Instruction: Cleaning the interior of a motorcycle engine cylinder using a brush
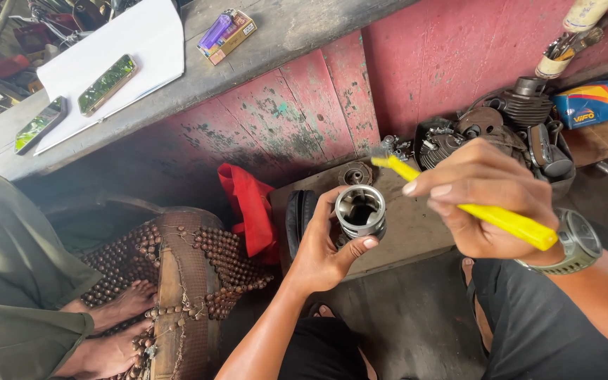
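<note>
Right hand (483, 200) pinches yellow brush (473, 209); left hand (325, 243) clasps hollow metal cylinder (360, 210).

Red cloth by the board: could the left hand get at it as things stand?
Probably not without first freeing itself: the left hand is wrapped around the metal cylinder. The red cloth lies close beside it with nothing visibly between, so the path looks open.

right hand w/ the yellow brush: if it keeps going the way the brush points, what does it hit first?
Likely the rim of the round grey metal cylinder held in the left hand. The right hand aims the yellow-handled brush up-left; its tip sits just above that cylinder, though depth is unclear.
</note>
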